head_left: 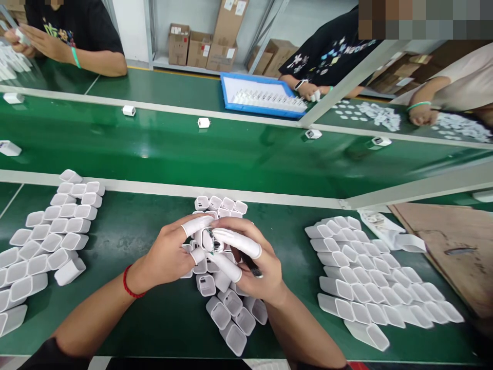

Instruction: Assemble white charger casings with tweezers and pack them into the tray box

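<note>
My left hand (165,252), with white finger cots on its fingertips, is closed around a white plastic charger housing (199,236). A small circuit board (210,240) with metal and green parts shows at the housing's opening. My right hand (258,254) also wears white finger cots, and its fingertips press at that same opening. Tucked in the right palm is a slim black tool (251,266), its far end hidden by the fingers. Under and around both hands stand white housings (233,321) in a cluster on the green table; my hands cover some of them.
Rows of white housings stand on the left (57,226) and right (370,277). Beyond a white rail, a green belt (162,149) carries several assembled chargers (203,123). Cardboard (442,246) lies at the right. Across the belt, people work beside a blue tray (227,92).
</note>
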`<state>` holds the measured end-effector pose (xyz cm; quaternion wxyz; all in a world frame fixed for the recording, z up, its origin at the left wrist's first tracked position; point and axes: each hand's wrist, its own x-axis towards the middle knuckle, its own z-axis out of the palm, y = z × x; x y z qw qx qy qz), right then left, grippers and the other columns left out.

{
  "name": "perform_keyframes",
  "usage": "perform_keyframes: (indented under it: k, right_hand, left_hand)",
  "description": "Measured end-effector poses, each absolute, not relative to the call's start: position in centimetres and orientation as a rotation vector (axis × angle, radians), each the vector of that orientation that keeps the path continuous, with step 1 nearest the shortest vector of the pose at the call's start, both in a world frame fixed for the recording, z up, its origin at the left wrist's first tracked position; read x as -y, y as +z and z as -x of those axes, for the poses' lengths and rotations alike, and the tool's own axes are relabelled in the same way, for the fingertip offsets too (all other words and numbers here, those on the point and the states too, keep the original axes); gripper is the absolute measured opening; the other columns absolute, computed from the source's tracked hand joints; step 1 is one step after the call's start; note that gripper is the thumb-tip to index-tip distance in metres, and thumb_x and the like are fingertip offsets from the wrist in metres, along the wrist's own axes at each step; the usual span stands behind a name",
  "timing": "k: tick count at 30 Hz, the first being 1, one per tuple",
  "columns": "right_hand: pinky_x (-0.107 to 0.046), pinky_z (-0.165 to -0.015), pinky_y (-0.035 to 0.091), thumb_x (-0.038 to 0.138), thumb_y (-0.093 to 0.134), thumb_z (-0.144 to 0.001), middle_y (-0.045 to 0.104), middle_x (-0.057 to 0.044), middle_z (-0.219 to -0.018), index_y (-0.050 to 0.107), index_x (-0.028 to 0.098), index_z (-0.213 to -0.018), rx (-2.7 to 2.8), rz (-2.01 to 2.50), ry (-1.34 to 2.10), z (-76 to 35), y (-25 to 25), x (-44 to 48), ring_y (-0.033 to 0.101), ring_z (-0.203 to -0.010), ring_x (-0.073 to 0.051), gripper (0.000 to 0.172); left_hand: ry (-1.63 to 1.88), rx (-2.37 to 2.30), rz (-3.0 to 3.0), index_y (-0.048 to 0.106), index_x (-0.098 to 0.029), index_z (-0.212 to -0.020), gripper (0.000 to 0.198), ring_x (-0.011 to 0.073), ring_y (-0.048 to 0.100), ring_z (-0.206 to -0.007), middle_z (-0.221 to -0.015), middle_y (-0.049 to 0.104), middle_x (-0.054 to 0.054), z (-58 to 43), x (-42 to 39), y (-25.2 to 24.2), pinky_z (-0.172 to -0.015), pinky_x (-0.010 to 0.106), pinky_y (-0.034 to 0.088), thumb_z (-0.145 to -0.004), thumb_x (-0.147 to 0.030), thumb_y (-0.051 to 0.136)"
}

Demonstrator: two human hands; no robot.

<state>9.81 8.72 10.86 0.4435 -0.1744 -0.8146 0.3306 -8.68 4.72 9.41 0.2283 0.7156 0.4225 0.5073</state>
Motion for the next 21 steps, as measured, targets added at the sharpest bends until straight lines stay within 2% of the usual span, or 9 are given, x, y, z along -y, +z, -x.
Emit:
perform_keyframes:
  k: [3, 6, 9, 11, 16, 21]
  right_hand:
    - [-0.032, -0.060, 0.057, 0.009, 0.071, -0.080, 0.055, -0.010, -0.123, 0.054, 0.031, -0.134, 1.995, 0.450, 0.888, -9.72, 10.95, -8.78, 0.061, -0.086, -0.020, 0.061]
    - [-0.027, -0.048, 0.049, 0.013, 0.071, -0.081, 0.052, -0.010, -0.124, 0.054, 0.032, -0.132, 1.956, 0.532, 0.950, -9.68, 11.03, -8.78, 0.055, -0.069, -0.013, 0.057]
    - [-0.025, -0.046, 0.044, 0.021, 0.067, -0.085, 0.050, -0.011, -0.127, 0.054, 0.031, -0.132, 1.957, 0.665, 1.039, -9.79, 11.06, -8.84, 0.052, -0.065, -0.011, 0.049]
    - [-0.027, -0.051, 0.049, 0.028, 0.065, -0.088, 0.053, -0.010, -0.126, 0.052, 0.030, -0.134, 1.988, 0.729, 1.122, -9.90, 11.07, -8.90, 0.054, -0.066, -0.011, 0.048]
    - [-0.033, -0.068, 0.054, 0.040, 0.064, -0.090, 0.067, -0.005, -0.108, 0.046, 0.029, -0.140, 2.003, 0.730, 1.306, -9.94, 11.14, -8.88, 0.059, -0.072, -0.015, 0.055]
    - [-0.039, -0.085, 0.053, 0.042, 0.069, -0.086, 0.065, -0.005, -0.120, 0.045, 0.030, -0.141, 1.932, 0.761, 1.431, -9.90, 10.91, -8.76, 0.063, -0.094, -0.021, 0.061]
  left_hand:
    - [1.414, -1.179, -1.979, 0.059, -0.016, -0.124, 0.048, 0.0196, 0.067, -0.109, -0.119, 0.068, 0.010, 8.68, -4.77, 9.41, -0.096, 0.028, 0.057, -0.078, -0.004, 0.063]
    - [1.411, -1.211, -1.985, 0.059, -0.016, -0.123, 0.046, 0.0198, 0.068, -0.106, -0.117, 0.069, 0.010, 8.68, -4.79, 9.48, -0.093, 0.029, 0.058, -0.079, -0.006, 0.065]
    - [1.444, -1.178, -2.010, 0.058, -0.016, -0.123, 0.046, 0.0198, 0.067, -0.105, -0.116, 0.068, 0.010, 8.62, -4.87, 9.49, -0.093, 0.031, 0.058, -0.079, -0.006, 0.066]
    - [1.507, -1.110, -2.046, 0.058, -0.016, -0.123, 0.045, 0.0202, 0.065, -0.105, -0.113, 0.068, 0.010, 8.53, -4.99, 9.42, -0.092, 0.033, 0.058, -0.080, -0.006, 0.066]
    - [1.592, -1.070, -2.114, 0.056, -0.015, -0.127, 0.050, 0.0226, 0.058, -0.100, -0.110, 0.068, 0.012, 8.24, -5.20, 9.13, -0.083, 0.039, 0.057, -0.080, -0.003, 0.065]
    - [1.571, -1.060, -2.127, 0.058, -0.017, -0.125, 0.047, 0.0229, 0.056, -0.099, -0.108, 0.069, 0.011, 8.02, -5.15, 9.23, -0.082, 0.039, 0.057, -0.080, -0.005, 0.066]
